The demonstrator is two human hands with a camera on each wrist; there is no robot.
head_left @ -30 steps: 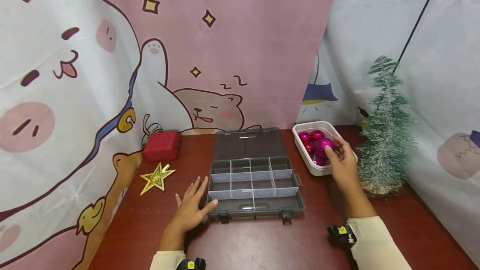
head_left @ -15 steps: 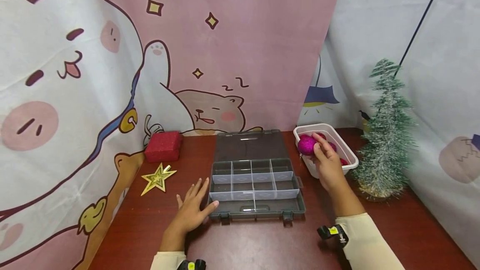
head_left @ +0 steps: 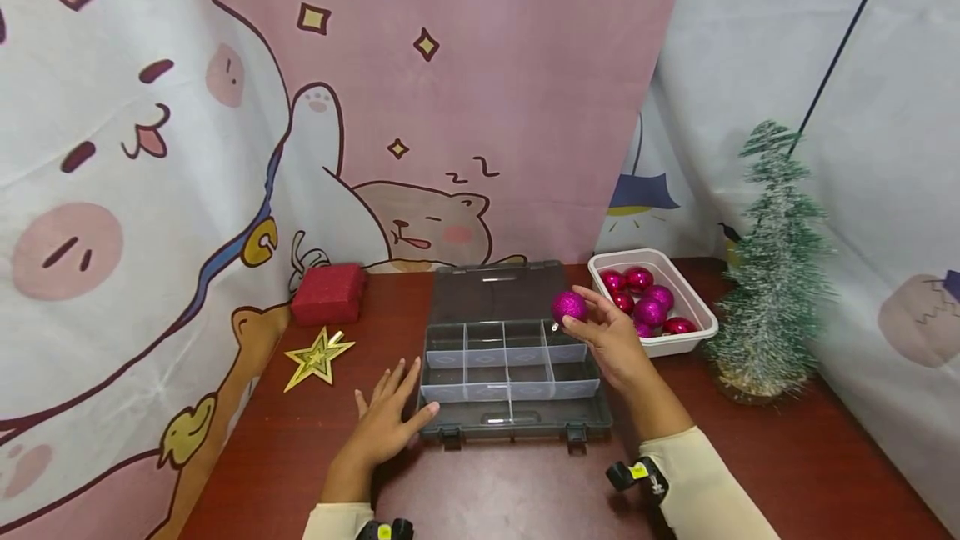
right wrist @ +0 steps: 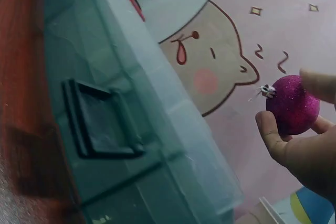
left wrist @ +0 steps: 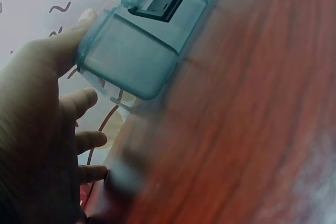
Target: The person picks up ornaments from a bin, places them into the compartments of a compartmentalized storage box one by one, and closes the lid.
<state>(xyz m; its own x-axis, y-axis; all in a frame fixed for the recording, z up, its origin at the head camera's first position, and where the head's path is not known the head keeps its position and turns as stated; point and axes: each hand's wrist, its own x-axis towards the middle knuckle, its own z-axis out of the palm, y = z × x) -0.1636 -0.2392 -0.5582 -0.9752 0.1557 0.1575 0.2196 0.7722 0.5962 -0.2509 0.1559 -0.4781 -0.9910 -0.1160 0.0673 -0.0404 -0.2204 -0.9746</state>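
Observation:
A glittery magenta Christmas ball [head_left: 569,307] is pinched between the thumb and fingers of my right hand [head_left: 617,348], above the back right corner of a grey plastic divider box [head_left: 517,415]. Its silver cap [right wrist: 267,91] points out from the grip in the right wrist view. The box lies with its lid [head_left: 498,292] folded back, and thin partitions split its inside into compartments. My left hand [head_left: 384,423] rests with fingers spread at the box's left side, the thumb at its front left corner. The left wrist view shows that corner and a black latch [left wrist: 160,1].
At the back right, a white tub [head_left: 678,347] holds several magenta and red balls [head_left: 650,312]. Right of it stands a frosted miniature Christmas tree [head_left: 772,273]. A gold star [head_left: 318,358] and a red glittery block [head_left: 327,294] lie on the left. Printed cloth surrounds the table.
My right hand has lifted the Christmas ball out of the white tub and carried it left to the box's back right corner. The left hand has stayed in place.

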